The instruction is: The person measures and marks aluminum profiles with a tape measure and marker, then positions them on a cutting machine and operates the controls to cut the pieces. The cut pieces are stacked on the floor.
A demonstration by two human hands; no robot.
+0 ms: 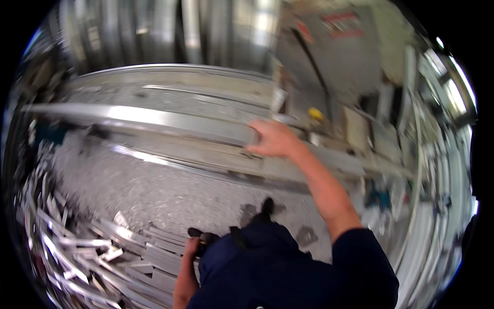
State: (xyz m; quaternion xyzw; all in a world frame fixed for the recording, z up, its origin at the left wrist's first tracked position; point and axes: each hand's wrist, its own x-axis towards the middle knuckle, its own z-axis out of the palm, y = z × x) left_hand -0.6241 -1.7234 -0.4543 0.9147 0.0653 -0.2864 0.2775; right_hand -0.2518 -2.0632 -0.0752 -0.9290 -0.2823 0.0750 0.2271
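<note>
My right hand (272,138) is stretched forward, its fingers closed round the right end of a long silvery metal profile (170,121). The profile runs leftward across a long bench-like frame and shines along its upper face. Low beside my body hangs my left hand (191,248), next to something dark by my leg. Its fingers are blurred and partly hidden, so whether it holds anything does not show.
Metal offcuts and strips (87,252) lie heaped at lower left. Grey floor (128,180) littered with shavings lies before my feet. A grey machine housing (350,56) with a yellow knob (315,114) stands at far right. Long profiles (435,242) are stacked along the right side.
</note>
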